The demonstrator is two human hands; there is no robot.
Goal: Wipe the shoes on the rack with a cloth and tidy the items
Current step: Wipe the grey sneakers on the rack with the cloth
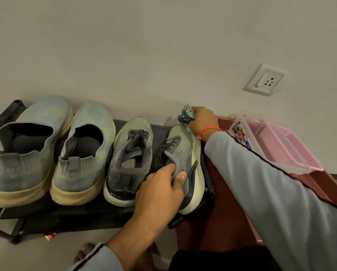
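A pale wall (144, 45) fills the upper half of the view, with a white socket plate (266, 79) set in it at the right. Below it, a black shoe rack (69, 214) is seen from above, and four shoes are lined up on its top shelf with their heels toward the camera. At the left, a pair of blue-grey knit slip-ons (26, 145) with cream soles is placed side by side. Next to them, a green laced trainer (128, 163) is stood, and its partner, the right-hand trainer (189, 153), is tilted at the rack's right end. Beside the rack, a dark red stool or stand (212, 222) is seen, and a pink plastic basket (292, 147) is rested on it behind the right sleeve. The heel collar of the right-hand trainer is gripped by the left hand (159, 190), fingers and thumb clamped on it. A bunched grey cloth (186, 114) is held against that shoe's toe by the right hand (202, 120), its fingers curled round the cloth.
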